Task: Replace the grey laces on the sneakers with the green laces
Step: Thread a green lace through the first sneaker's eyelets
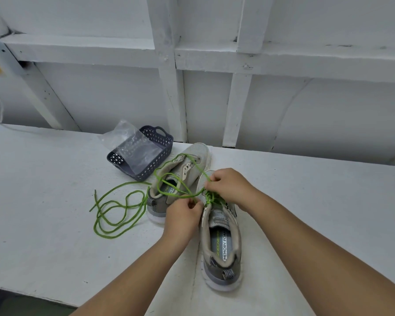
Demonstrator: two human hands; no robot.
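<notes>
Fingers of both the left hand (183, 214) and right hand (229, 185) pinch the green lace (180, 195) over the near sneaker (221, 236).

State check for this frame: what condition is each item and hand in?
Near sneaker: upright, partly laced green.
Far sneaker: unlaced, lace loops draped over it.
Loose green lace: coiled on table.
Basket: tilted, holding plastic bag.
Left hand: pinching lace.
Right hand: pinching lace.

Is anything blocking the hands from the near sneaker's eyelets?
Nothing visible does. Both the left hand and right hand already pinch the green lace at the near sneaker.
</notes>
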